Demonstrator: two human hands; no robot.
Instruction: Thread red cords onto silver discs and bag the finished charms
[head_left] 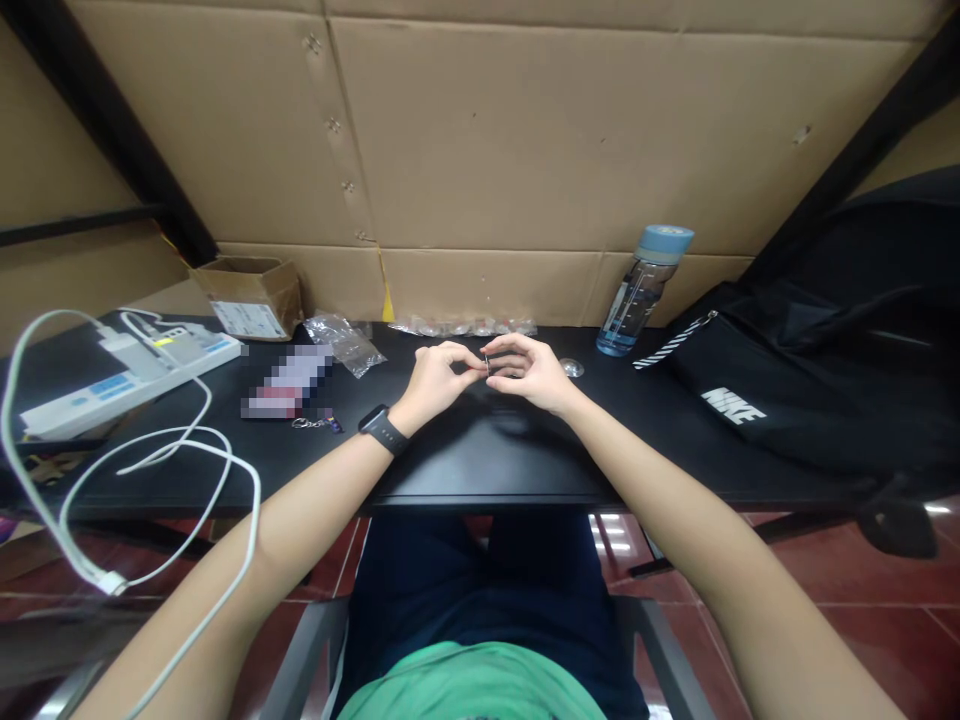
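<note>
Above the middle of the black table [495,470], my two hands meet at a small thin piece [487,366], seen edge-on; its kind is too small to make out. My left hand [442,378], with a dark watch [384,428] on the wrist, pinches it between thumb and fingers. From the other side, the thumb and index fingertip of my right hand [536,372] close on its lower and upper edges, the other fingers curved behind. A small clear round dome-like piece [571,368] lies on the table just right of my right hand.
Along the back lie clear plastic packets [465,327] and a crumpled clear bag [346,343]. An open cardboard box [255,300], a power strip [135,385] with white cables [255,500], and a keyring [315,424] stand left. Right are a water bottle [637,295] and black bag [795,380].
</note>
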